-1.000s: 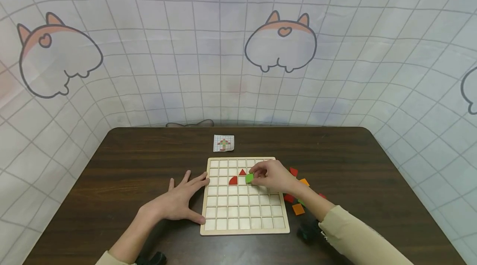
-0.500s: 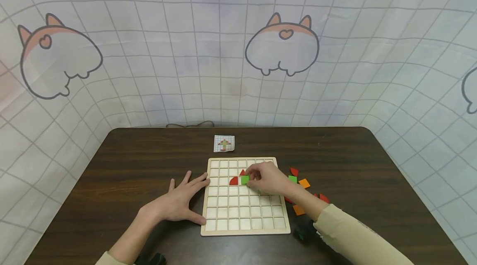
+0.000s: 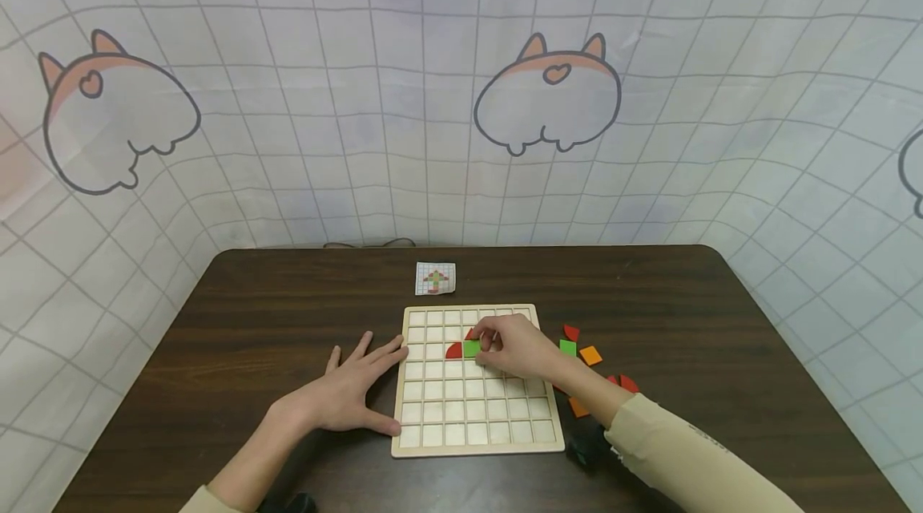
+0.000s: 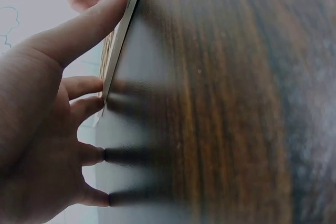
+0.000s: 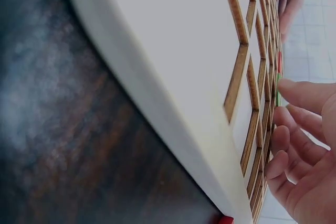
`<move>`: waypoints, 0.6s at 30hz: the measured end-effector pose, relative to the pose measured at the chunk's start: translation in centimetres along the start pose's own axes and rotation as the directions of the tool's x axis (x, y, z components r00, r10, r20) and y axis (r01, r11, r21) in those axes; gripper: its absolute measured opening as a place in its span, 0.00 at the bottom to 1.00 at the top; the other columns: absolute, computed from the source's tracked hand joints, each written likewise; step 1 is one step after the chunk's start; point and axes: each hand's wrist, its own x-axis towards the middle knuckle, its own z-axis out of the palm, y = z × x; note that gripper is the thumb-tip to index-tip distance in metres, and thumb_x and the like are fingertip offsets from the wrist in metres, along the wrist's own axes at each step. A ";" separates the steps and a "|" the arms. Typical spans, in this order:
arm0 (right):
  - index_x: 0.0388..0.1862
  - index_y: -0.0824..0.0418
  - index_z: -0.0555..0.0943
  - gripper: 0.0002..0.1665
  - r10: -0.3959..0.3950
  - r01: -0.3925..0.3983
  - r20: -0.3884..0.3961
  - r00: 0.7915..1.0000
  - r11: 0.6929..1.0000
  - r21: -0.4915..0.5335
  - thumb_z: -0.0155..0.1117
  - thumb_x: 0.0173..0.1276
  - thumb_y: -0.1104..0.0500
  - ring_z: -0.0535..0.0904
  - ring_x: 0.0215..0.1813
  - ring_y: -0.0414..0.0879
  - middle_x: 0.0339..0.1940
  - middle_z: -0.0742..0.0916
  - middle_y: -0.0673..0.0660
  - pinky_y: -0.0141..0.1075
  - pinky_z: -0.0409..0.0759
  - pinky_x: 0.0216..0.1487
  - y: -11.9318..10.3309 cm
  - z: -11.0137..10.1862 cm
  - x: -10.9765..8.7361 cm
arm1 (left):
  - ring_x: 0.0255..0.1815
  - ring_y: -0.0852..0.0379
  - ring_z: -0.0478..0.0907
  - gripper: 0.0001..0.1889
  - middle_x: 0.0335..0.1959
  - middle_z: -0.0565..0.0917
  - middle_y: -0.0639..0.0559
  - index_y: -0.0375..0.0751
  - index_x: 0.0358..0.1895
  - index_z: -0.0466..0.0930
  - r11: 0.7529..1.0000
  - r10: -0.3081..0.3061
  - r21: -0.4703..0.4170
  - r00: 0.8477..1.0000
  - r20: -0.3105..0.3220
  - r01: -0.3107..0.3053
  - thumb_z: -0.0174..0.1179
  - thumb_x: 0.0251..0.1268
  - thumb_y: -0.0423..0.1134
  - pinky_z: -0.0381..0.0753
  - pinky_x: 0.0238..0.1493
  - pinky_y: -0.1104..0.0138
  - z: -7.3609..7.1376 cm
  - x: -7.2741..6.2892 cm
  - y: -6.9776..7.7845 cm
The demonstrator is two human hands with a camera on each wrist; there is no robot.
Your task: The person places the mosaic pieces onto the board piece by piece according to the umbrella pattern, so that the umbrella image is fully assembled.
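Note:
A wooden grid board (image 3: 477, 451) lies on the table with pale square cells. My left hand (image 3: 349, 394) spreads its fingers along the board's left side; in the left wrist view its thumb (image 4: 107, 11) touches the edge. A green square tile (image 3: 471, 349) lies in an upper cell, right of a red quarter-circle tile (image 3: 453, 351). My right hand (image 3: 515, 346) pinches the green tile at its right side with curled fingers. Above it, the hand partly covers a red triangle tile (image 3: 469, 333). The right wrist view shows the thumb (image 5: 296, 92) against a sliver of green.
Right of the board lie loose tiles, among them a green square (image 3: 568, 348), an orange square (image 3: 591, 355) and a red piece (image 3: 571, 332); the right forearm covers some. A small pattern card (image 3: 436, 279) lies behind the board on the dark table (image 3: 238, 321).
My right hand has moved the green tile left and down into the cell beside the red quarter-circle. Over the last half second it barely moves. The left hand stays at the board's edge.

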 end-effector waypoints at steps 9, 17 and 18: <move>0.40 0.61 0.87 0.05 -0.030 0.030 -0.020 0.999 1.000 -0.004 0.74 0.66 0.64 0.75 0.29 0.37 0.29 0.83 0.44 0.33 0.77 0.35 -0.1 0.1 -0.2 | 0.82 0.31 0.32 0.57 0.85 0.48 0.48 0.47 0.83 0.54 1.000 -0.004 0.003 1.000 0.005 0.004 0.72 0.55 0.67 0.28 0.65 0.23 -0.1 0.1 0.0; 0.41 0.60 0.87 0.05 -0.028 0.028 -0.017 0.999 1.000 -0.006 0.73 0.66 0.64 0.75 0.30 0.37 0.29 0.83 0.43 0.33 0.78 0.36 0.5 -0.3 -0.5 | 0.82 0.32 0.32 0.58 0.85 0.49 0.49 0.47 0.83 0.54 1.000 -0.004 0.004 1.000 0.005 0.004 0.72 0.54 0.67 0.28 0.65 0.24 -0.1 0.1 0.0; 0.41 0.59 0.87 0.05 -0.028 0.028 -0.020 0.999 1.000 -0.002 0.73 0.67 0.64 0.75 0.30 0.37 0.29 0.82 0.43 0.33 0.78 0.35 0.6 -0.4 -0.6 | 0.82 0.32 0.32 0.58 0.85 0.49 0.49 0.47 0.83 0.54 1.000 -0.004 0.004 1.000 0.005 0.004 0.73 0.54 0.67 0.28 0.65 0.24 -0.1 0.1 0.0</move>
